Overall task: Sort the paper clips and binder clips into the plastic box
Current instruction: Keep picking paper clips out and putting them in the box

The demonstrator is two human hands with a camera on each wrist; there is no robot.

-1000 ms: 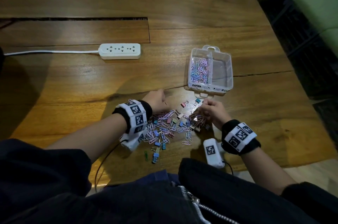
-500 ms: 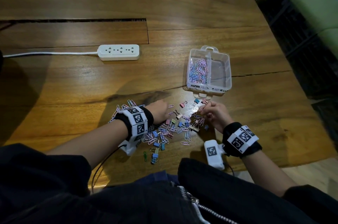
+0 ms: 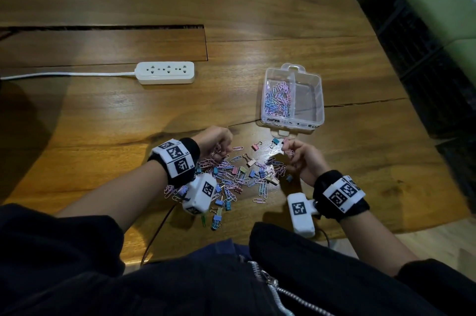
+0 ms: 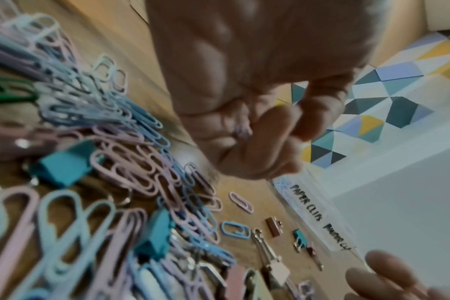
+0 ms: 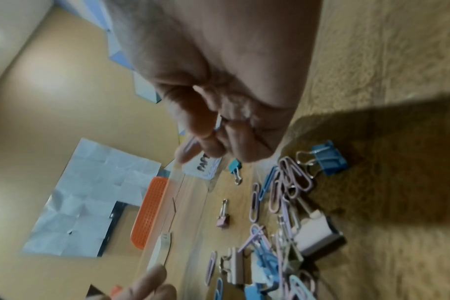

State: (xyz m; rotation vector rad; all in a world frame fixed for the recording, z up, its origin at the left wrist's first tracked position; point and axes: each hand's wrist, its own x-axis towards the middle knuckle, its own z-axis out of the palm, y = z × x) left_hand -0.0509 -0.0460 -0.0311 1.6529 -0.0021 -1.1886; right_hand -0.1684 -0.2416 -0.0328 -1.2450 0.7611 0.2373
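Clip pile sits btwn my hands; L hand clenched on paper clips; R hand pinching a pink clip; box just beyond.

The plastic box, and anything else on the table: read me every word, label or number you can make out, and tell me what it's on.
"PAPER CLIPS": handwritten in black on the box's front wall, left part; clearest in the left wrist view.
"BINDER CL...": on the same wall, right part; smeared, so the reading is likely, not sure.
Wristbands and wrist cameras: square black-and-white code markers, no words.
Power strip: no readable text.
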